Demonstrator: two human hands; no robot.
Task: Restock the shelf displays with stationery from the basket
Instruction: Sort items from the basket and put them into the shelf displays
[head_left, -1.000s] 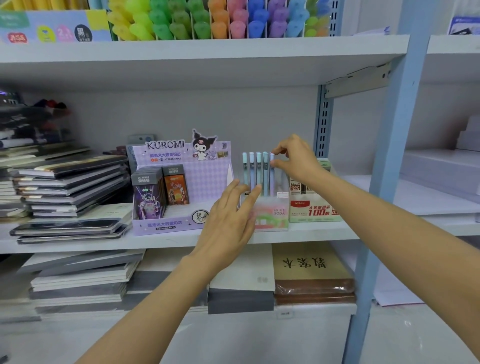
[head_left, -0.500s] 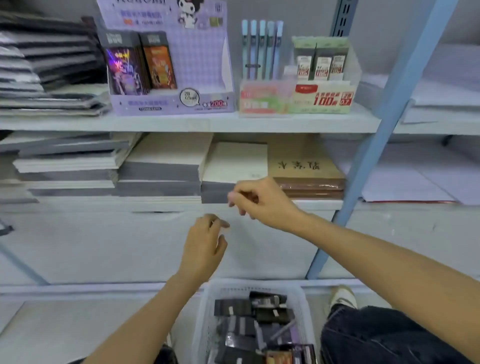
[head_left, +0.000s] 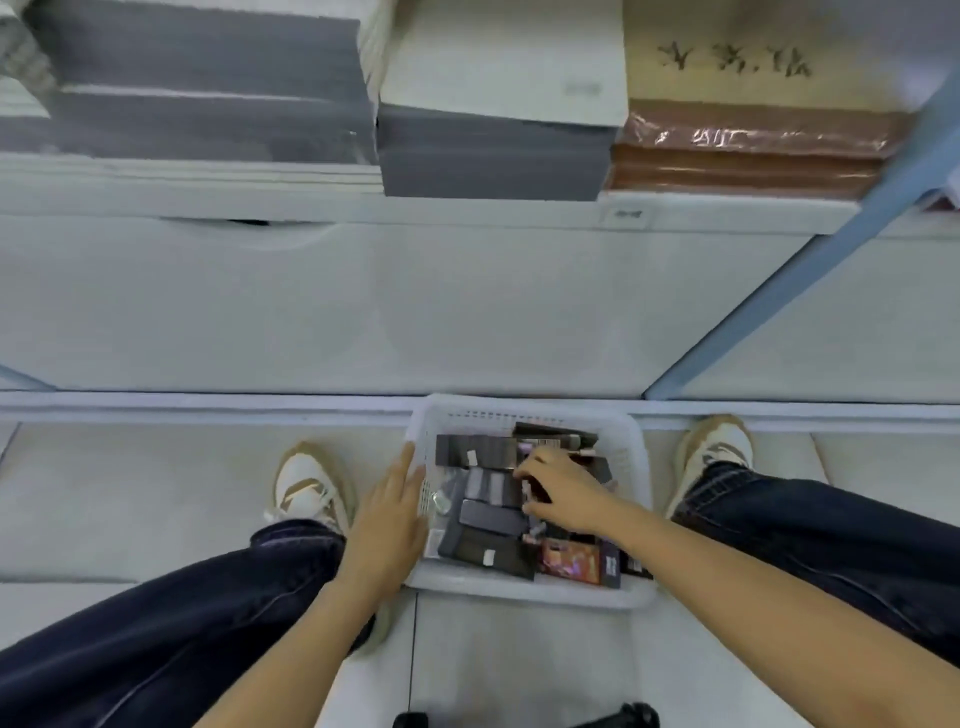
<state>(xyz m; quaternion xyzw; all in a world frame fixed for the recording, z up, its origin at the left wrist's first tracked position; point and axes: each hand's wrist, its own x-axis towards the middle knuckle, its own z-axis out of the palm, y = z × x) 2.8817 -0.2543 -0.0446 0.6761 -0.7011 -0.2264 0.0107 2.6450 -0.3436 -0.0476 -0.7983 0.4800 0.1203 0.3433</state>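
Two hands at the white basket (head_left: 524, 592), lower centre of frame. The left hand (head_left: 387, 519) lies flat, fingers straight, against its rim; right hand (head_left: 563, 491), inside, curls over the dark packs (head_left: 491, 517), apparently pinching one.

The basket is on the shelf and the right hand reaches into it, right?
No. In the head view the basket sits on the floor, not the shelf. The right hand does reach into it.
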